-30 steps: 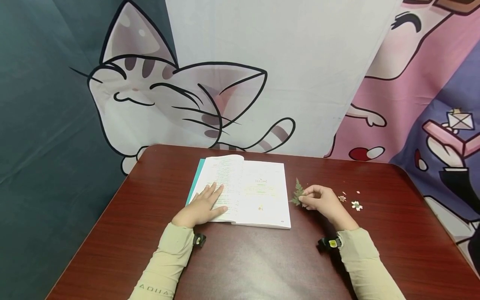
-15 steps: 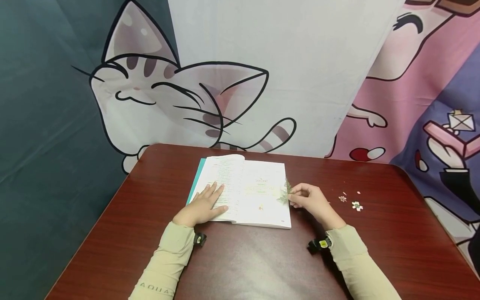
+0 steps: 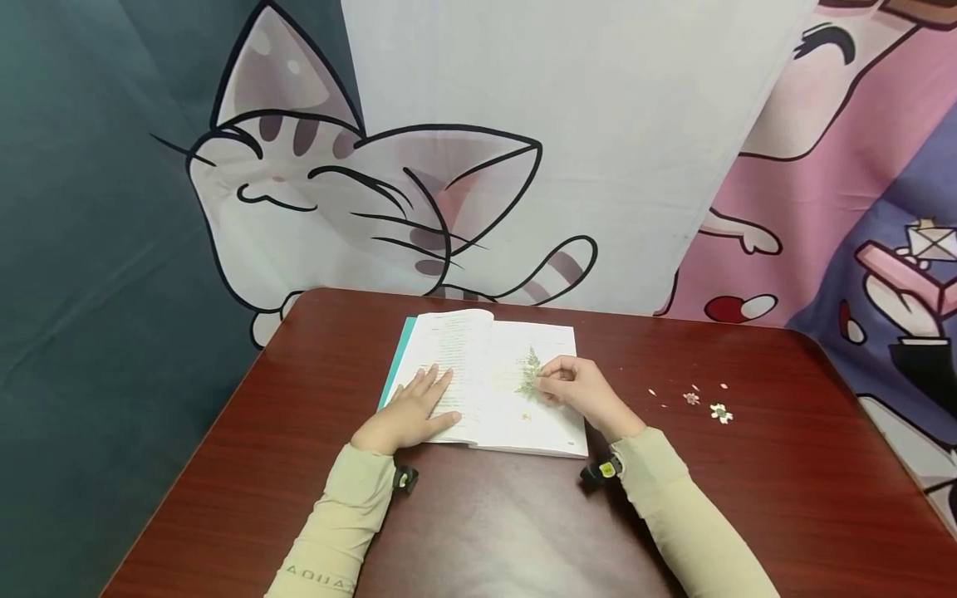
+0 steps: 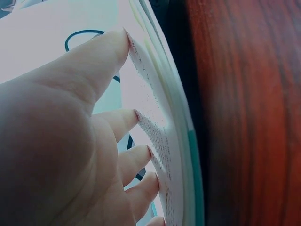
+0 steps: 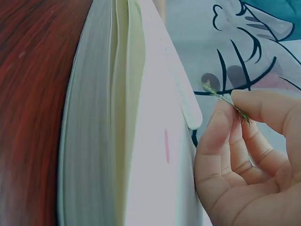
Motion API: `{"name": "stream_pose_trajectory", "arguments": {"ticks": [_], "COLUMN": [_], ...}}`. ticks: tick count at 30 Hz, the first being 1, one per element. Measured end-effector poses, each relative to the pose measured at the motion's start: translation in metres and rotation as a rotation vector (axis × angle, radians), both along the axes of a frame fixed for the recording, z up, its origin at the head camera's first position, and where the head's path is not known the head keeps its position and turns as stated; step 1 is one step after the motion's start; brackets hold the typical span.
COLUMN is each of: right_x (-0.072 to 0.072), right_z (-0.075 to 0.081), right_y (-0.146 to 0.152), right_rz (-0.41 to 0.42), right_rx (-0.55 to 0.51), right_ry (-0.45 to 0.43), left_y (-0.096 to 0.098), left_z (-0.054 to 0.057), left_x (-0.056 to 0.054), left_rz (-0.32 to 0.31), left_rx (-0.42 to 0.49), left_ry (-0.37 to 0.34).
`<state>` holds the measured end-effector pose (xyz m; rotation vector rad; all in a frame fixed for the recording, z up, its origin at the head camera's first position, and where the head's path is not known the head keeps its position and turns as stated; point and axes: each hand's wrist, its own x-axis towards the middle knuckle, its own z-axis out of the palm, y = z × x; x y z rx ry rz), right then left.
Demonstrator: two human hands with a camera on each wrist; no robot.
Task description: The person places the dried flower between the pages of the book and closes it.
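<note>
An open book [image 3: 497,432] with a teal cover edge lies on the table. My left hand [image 3: 407,418] rests on its left page, fingers spread, and in the left wrist view the fingertips [image 4: 149,153] press on the printed paper. Between thumb and fingers, my right hand [image 3: 579,390] pinches a green fern sprig [image 3: 529,374] over the right page. The right wrist view shows the sprig [image 5: 221,99] edge-on at the fingertips, raised off the paper there.
To the right of the book, a white pressed flower [image 3: 721,413] and a smaller pinkish flower [image 3: 691,399] lie on the dark red table [image 3: 493,523] with several loose petals. A cat-printed cloth [image 3: 336,208] hangs behind the table.
My right hand has carried the fern sprig leftward from the table beside the book to over the right page. The left hand has stayed in place on the left page.
</note>
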<state>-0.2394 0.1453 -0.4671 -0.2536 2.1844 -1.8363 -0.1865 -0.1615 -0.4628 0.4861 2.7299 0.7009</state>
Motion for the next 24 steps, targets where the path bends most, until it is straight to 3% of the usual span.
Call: {"name": "stream_pose_trajectory", "arguments": {"ticks": [10,15,21,24], "right_x": [-0.014,-0.022,-0.032,-0.035], "right_z": [-0.004,-0.005,-0.008,-0.008], "right_y": [-0.023,-0.031,-0.036,-0.037], "right_rz": [-0.034,-0.064,-0.061,-0.059], "right_rx": [-0.057,-0.084,-0.057,-0.022], "right_ry": [-0.091,-0.133,-0.182,-0.194], "left_y": [0.001,0.002,0.000,0.002], "left_z": [-0.010,-0.006,-0.011,-0.007], "left_x": [-0.003,-0.002,-0.004,-0.003], "left_rz": [-0.004,0.005,0.019,0.014], "left_rx": [0.005,-0.007,-0.020,-0.028], "left_ry": [0.022,-0.001,0.001,-0.005]}}
